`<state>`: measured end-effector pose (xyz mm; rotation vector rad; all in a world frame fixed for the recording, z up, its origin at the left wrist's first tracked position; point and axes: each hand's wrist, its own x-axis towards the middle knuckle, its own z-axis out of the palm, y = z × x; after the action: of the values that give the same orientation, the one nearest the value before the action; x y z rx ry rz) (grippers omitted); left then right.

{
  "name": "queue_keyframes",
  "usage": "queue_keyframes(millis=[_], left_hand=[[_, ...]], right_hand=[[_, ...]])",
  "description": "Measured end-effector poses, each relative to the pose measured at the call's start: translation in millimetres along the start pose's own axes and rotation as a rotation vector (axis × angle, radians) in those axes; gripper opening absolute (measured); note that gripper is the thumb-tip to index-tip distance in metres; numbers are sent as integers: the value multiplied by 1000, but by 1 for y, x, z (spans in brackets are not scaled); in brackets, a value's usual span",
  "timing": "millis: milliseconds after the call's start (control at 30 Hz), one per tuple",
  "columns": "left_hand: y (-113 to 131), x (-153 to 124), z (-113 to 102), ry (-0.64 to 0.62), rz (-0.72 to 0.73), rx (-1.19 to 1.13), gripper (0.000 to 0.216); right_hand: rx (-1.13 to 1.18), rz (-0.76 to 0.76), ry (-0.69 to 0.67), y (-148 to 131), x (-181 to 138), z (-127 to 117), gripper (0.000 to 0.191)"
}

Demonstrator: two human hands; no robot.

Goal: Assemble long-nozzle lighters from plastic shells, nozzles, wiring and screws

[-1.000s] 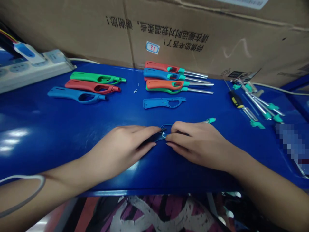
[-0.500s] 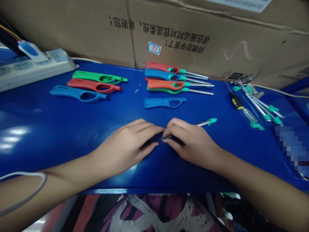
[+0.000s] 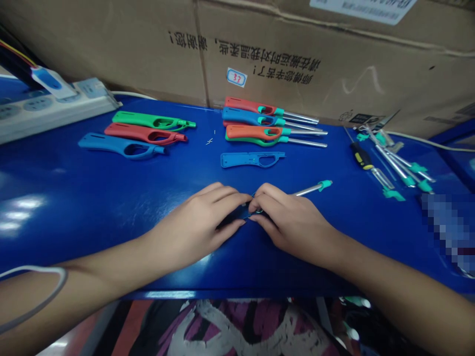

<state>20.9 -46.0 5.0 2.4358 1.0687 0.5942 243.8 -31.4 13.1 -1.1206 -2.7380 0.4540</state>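
Near the front edge of the table, the left hand and right hand both pinch the flat-lying blue shell with curled fingers. The metal tube points far-right. Seating seems in hand, and the next move calls for steady pressure.

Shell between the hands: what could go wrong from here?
1. The left hand and right hand cover most of the blue shell, so a small part in it could slip unseen.
2. The tube sticks out past the right hand; a twist might bend it or pull it loose.
3. The work lies near the table's front edge, so a dropped piece may fall off.
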Motion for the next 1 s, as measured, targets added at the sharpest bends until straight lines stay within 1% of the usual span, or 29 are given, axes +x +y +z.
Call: queue_keyframes(millis=[167,333,433,533,600,767,867,933,1000], left_hand=[[0,1,2,-30,-32,-22,29],[1,0,1,-41,-35,-25,30],[0,-1,0,-41,-35,-10,33],[-2,-2,-4,-59,-48,19,35],[-3,-3,-6,-72,-58,40,36],[-4,-3,-10,-56,-29,73,36],[-4,-4,-9,-29,48,147,37],[-5,-5,-7,-6,99,209,37],[-5,-5,-5,8,124,261,38]], right_hand=[[137,49,-1,4,1,-1,9],[332,40,29,10,3,-4,6],[542,66,72,12,5,-9,6],[824,189,86,15,7,-15,9],[970,250,77,19,9,-18,14],[1182,291,64,29,13,-17,26],[1216,316,9,30,15,-11,35],[1106,320,-18,29,15,-8,25],[894,255,3,28,13,-5,11]])
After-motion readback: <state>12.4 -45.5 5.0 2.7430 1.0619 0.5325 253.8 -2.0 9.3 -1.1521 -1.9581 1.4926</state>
